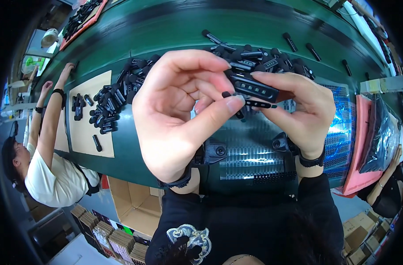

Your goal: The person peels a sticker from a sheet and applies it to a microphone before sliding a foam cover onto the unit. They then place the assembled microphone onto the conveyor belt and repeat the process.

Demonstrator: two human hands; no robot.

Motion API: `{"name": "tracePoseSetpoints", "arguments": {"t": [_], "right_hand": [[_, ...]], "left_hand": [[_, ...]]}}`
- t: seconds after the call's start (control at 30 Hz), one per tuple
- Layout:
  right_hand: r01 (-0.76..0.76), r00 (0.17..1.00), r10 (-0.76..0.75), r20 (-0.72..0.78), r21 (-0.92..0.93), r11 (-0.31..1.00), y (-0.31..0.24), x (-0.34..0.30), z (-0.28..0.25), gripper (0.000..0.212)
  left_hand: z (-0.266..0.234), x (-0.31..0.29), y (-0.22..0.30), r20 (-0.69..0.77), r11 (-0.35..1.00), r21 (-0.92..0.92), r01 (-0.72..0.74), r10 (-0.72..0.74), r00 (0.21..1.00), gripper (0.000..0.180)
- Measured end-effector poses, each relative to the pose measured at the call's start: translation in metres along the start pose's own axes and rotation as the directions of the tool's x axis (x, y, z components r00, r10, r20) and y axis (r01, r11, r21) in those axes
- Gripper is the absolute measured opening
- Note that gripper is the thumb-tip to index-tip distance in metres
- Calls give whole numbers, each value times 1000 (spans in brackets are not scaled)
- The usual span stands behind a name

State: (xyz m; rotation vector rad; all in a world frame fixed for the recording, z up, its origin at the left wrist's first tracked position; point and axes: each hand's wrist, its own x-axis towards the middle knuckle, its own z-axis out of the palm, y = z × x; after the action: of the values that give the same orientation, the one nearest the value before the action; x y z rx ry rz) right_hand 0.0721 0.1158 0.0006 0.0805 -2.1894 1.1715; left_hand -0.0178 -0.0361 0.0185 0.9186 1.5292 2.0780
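Holding: right hand (305, 110) grips a black unit (254, 86) by its right end, thumb below, fingers above; a row of small lights faces the camera.
Left hand (179, 115): curled at the unit's left end, index and thumb tips spread apart; cannot tell whether they pinch anything.
Unit: raised over the bench, between both hands, tilted down to the right.
Slim piece: small, black (261, 104), just under the unit, by the right thumb.
Bench: green (179, 26); mics piled (108, 104) left of the hands, partly on a cardboard sheet (82, 132); more scattered beyond.
Trays: clear plastic (245, 159), below the hands; pink foam (361, 141) farther right.
Wrists: a small black camera at each.
Co-worker: white top (56, 181), at left, arms stretched over the bench.
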Motion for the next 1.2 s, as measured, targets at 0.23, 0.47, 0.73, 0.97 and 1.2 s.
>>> {"name": "tracePoseSetpoints", "arguments": {"t": [0.23, 0.47, 0.73, 0.97, 1.2], "right_hand": [[-29, 998, 31, 49, -48, 998, -10, -4, -8, 33], [23, 999, -17, 46, -120, 992, -15, -6, -12, 33], [64, 997, -56, 54, -158, 985, -15, -7, -15, 34], [79, 995, -67, 74, -174, 981, -18, -7, -16, 35], [68, 995, -51, 85, -211, 975, -15, -10, -17, 36]], "left_hand": [[5, 1, 0, -15, 999, 4, 38, -37, 999, 39], [8, 2, -3, -36, 997, 37, 63, -61, 997, 35], [12, 3, -9, -48, 996, -78, 32, -35, 998, 34], [8, 4, -10, 16, 996, -91, 14, -13, 1000, 34], [16, 3, -12, -3, 1000, 29, -1, 1, 1000, 34]]}}
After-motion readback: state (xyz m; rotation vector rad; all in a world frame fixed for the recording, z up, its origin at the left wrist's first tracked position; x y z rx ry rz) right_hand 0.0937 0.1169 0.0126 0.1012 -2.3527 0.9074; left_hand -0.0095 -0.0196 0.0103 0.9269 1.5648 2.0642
